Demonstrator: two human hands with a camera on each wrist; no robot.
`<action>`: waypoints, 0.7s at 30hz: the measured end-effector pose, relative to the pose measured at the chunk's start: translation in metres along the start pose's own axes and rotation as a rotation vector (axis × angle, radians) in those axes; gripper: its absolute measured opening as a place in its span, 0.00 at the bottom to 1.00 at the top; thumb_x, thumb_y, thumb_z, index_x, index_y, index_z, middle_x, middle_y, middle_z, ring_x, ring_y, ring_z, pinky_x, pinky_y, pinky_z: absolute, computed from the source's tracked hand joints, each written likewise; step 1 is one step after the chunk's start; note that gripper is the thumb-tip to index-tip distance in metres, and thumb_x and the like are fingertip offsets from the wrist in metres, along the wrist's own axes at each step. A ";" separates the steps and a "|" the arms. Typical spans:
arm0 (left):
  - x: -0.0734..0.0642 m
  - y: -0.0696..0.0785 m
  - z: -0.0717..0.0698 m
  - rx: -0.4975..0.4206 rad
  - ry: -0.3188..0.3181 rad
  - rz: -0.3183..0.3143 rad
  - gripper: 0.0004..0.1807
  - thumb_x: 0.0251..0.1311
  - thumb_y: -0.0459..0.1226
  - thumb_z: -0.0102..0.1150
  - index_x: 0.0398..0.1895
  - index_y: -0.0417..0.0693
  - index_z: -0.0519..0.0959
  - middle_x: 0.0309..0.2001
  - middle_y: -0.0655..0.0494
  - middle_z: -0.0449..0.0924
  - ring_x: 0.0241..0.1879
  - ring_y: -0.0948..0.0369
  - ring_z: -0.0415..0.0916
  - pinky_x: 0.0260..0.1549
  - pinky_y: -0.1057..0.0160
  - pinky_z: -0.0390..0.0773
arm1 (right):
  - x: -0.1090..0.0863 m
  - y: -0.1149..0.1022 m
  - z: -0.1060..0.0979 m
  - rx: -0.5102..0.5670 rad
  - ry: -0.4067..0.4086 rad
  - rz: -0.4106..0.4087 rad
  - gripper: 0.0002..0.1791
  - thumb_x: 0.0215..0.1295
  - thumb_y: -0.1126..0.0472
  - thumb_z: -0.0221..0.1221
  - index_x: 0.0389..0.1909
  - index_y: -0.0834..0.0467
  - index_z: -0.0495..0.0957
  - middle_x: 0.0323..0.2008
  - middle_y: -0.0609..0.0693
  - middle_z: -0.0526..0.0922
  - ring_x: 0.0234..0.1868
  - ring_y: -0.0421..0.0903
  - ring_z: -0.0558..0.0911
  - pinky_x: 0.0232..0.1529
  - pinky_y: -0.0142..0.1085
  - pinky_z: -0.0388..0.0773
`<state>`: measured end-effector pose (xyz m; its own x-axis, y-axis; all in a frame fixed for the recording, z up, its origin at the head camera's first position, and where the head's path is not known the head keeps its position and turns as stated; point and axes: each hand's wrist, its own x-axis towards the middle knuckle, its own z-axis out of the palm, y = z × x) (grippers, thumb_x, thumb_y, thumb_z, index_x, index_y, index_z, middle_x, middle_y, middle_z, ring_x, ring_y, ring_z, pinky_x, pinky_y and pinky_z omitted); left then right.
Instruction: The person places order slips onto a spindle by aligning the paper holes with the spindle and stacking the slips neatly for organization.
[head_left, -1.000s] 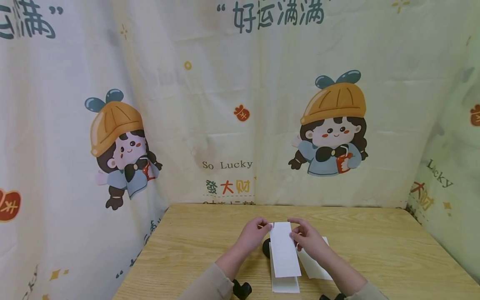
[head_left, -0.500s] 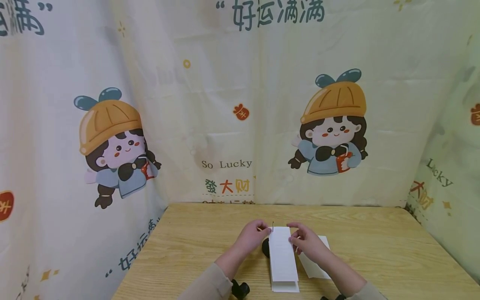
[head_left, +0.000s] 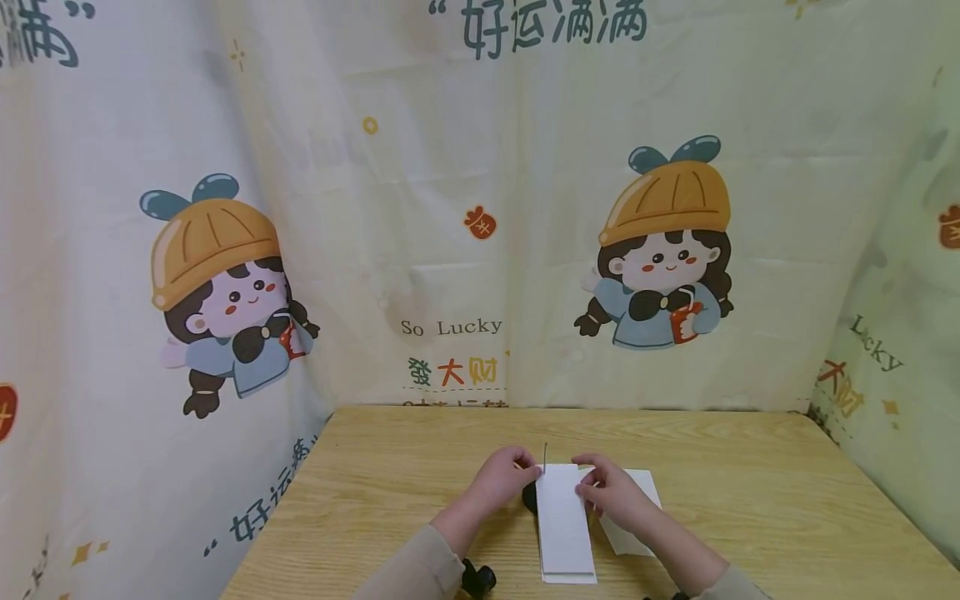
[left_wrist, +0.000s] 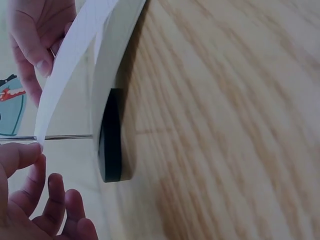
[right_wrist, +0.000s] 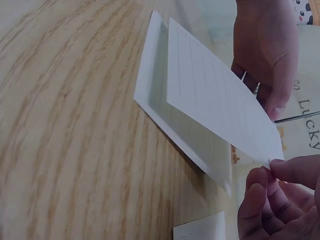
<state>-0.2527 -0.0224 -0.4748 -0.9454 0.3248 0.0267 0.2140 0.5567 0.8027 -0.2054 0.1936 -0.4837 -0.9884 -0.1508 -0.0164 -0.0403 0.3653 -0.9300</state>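
Note:
A ruled white paper slip (head_left: 564,525) is pierced near its far left corner by the thin metal rod of a bill spike (head_left: 545,454). My left hand (head_left: 510,477) pinches that corner right beside the rod, thumb against finger. On the slip's right edge, my right hand (head_left: 613,492) pinches the far corner between thumb and fingers. More white paper (right_wrist: 190,135) lies below, with a gap under the held slip; the rod reaches down to it in the left wrist view. The spike's round black base (left_wrist: 111,140) sits on the table beneath, partly hidden by paper.
Another white paper (head_left: 633,542) lies on the wooden table (head_left: 390,492) to the right, partly behind my right forearm. A black wrist-worn device (head_left: 477,577) shows by the left sleeve. A printed curtain (head_left: 420,208) hangs behind the table's far edge.
Both hands have lowered the slip down the rod; more of the rod now stands above it. The slip's near end has come down closer to the paper below.

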 end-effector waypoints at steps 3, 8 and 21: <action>0.000 -0.001 0.002 0.018 0.000 -0.015 0.08 0.62 0.42 0.67 0.29 0.52 0.79 0.31 0.61 0.75 0.30 0.61 0.69 0.28 0.61 0.70 | 0.000 0.002 0.001 -0.014 -0.005 0.002 0.26 0.65 0.69 0.61 0.63 0.68 0.68 0.29 0.53 0.76 0.26 0.49 0.77 0.24 0.41 0.77; 0.000 -0.002 0.005 0.063 -0.006 -0.045 0.08 0.61 0.41 0.67 0.28 0.52 0.78 0.29 0.60 0.74 0.27 0.61 0.69 0.26 0.62 0.70 | 0.001 0.008 0.003 -0.033 -0.025 -0.003 0.26 0.64 0.69 0.61 0.62 0.68 0.68 0.28 0.52 0.77 0.25 0.48 0.77 0.23 0.40 0.76; 0.004 -0.006 0.013 0.246 -0.010 -0.053 0.11 0.60 0.42 0.68 0.24 0.54 0.77 0.27 0.60 0.72 0.25 0.61 0.69 0.24 0.62 0.70 | 0.002 0.014 0.006 -0.145 -0.017 -0.023 0.24 0.61 0.69 0.64 0.58 0.68 0.71 0.25 0.50 0.75 0.22 0.45 0.75 0.21 0.35 0.72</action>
<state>-0.2551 -0.0147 -0.4873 -0.9547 0.2970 -0.0188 0.2184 0.7420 0.6338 -0.2076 0.1926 -0.4993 -0.9845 -0.1755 -0.0035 -0.0843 0.4900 -0.8676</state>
